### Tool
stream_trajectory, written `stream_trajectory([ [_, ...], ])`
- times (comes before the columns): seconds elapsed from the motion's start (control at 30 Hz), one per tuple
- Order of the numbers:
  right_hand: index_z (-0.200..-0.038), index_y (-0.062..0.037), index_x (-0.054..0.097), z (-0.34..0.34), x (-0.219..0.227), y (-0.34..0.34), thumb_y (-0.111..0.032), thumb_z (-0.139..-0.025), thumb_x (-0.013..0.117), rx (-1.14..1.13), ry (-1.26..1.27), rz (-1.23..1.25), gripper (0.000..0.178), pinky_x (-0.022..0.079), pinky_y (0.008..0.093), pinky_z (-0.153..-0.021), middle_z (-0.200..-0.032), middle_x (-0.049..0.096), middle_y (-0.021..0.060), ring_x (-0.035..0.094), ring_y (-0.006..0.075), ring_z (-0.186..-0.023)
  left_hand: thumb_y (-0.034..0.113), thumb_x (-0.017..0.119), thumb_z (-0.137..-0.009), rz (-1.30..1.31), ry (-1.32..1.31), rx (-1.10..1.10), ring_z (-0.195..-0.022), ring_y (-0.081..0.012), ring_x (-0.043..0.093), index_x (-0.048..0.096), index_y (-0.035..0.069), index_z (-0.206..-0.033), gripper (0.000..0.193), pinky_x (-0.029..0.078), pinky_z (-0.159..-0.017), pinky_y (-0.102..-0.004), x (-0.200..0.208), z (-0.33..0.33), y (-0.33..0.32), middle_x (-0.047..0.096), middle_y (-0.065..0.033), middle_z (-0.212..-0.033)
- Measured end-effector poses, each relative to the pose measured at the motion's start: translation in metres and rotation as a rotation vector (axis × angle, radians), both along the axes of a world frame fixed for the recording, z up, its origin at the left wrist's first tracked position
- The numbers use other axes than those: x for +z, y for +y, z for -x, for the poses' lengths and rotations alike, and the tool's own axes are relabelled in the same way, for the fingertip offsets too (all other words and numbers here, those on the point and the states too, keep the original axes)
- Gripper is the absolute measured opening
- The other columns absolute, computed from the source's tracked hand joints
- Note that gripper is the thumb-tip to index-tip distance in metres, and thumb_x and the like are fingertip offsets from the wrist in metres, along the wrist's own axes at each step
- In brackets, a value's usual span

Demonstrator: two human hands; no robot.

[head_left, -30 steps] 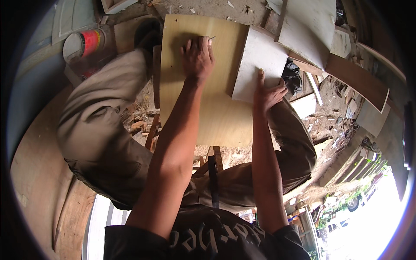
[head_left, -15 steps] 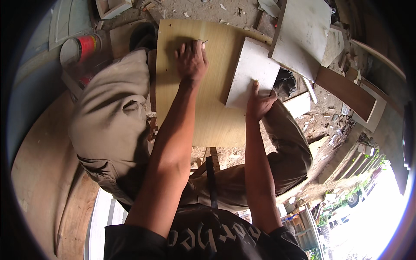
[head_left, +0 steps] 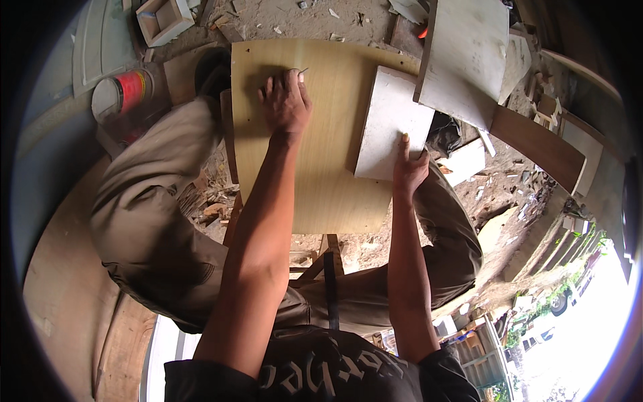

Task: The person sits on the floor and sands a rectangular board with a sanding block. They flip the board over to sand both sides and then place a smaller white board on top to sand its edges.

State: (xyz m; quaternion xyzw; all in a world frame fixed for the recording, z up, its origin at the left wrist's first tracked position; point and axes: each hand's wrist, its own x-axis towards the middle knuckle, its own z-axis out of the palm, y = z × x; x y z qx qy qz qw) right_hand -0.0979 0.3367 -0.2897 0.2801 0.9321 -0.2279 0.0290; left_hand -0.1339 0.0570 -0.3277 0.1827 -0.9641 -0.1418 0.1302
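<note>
A pale yellow wooden panel [head_left: 328, 194] lies flat between my legs, with small dark spots near its edges. My left hand [head_left: 287, 107] rests on its upper left part, fingers curled. From between that thumb and forefinger sticks out a thin nail [head_left: 304, 70]. On the panel's right side sits a white rectangular board [head_left: 385, 127], overlapping the panel's right edge. My right hand [head_left: 411, 173] grips the board's near right corner, thumb on top and the other fingers hidden underneath.
A larger white panel [head_left: 465, 53] stands at the upper right, close to the board, beside a brown curved strip [head_left: 536, 147]. Left of my leg is a red-labelled can [head_left: 127, 92]. A small wooden box frame [head_left: 164, 20] lies at the far left. Wood scraps litter the ground.
My left leg has swung outward to the left, uncovering scraps beside the panel. The white board and right hand have shifted slightly right on the panel. The left hand keeps its place.
</note>
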Motion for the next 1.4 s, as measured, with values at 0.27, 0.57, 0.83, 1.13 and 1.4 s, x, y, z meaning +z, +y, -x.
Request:
stream_trajectory([
  [0.27,-0.118,0.0083,0.058,-0.003,0.002,-0.003,-0.051,-0.082,0.080,0.064,0.058,-0.021,0.073,0.046,0.0495,-0.096,-0.109,0.062,0.0260,0.059,0.0438,-0.108,0.021,0.059,-0.093,0.027,0.033,-0.003,-0.094,-0.0318,0.060,0.059,0.016,-0.106,0.014,0.044,-0.080,-0.0490,0.003,0.001,0.000,0.066,-0.0085,-0.094],
  [0.57,-0.155,0.0069,0.018,-0.024,0.032,-0.073,-0.028,-0.092,0.070,0.727,0.276,0.170,0.088,0.026,0.0585,-0.120,-0.156,0.027,0.0345,0.026,0.0516,-0.146,0.022,0.058,-0.094,0.029,0.037,-0.018,-0.094,-0.0322,0.060,0.059,0.016,-0.106,0.014,0.043,-0.079,-0.0486,-0.003,-0.001,-0.004,0.065,-0.0086,-0.095],
  [0.83,-0.154,0.0097,0.023,0.013,-0.011,-0.173,-0.036,-0.103,0.047,0.790,0.204,0.225,0.072,0.017,0.0560,-0.123,-0.161,0.021,0.0327,0.022,0.0489,-0.149,0.029,0.050,-0.101,-0.099,-0.035,-0.027,-0.100,-0.0372,0.058,0.061,0.010,-0.109,0.023,0.045,-0.085,-0.0503,-0.008,-0.004,-0.008,0.065,-0.0129,-0.105],
  [1.13,-0.136,0.0066,0.055,0.125,0.032,-0.239,-0.036,-0.104,0.046,0.827,0.305,0.884,0.054,0.031,0.0509,-0.117,-0.142,0.053,0.0302,0.047,0.0437,-0.136,0.035,0.068,-0.086,-0.162,-0.149,-0.041,-0.111,-0.0361,0.053,0.056,0.009,-0.130,0.052,0.040,-0.095,-0.0511,-0.008,-0.007,-0.011,0.059,-0.0126,-0.121],
  [1.4,-0.146,0.0113,0.039,0.082,0.006,-0.214,-0.039,-0.103,0.048,0.709,0.325,0.554,0.067,0.012,0.0545,-0.124,-0.157,0.029,0.0348,0.021,0.0494,-0.149,0.039,0.062,-0.092,-0.121,0.002,-0.018,-0.103,-0.0347,0.055,0.057,0.011,-0.125,0.044,0.042,-0.088,-0.0484,-0.012,-0.008,-0.011,0.058,-0.0137,-0.110],
])
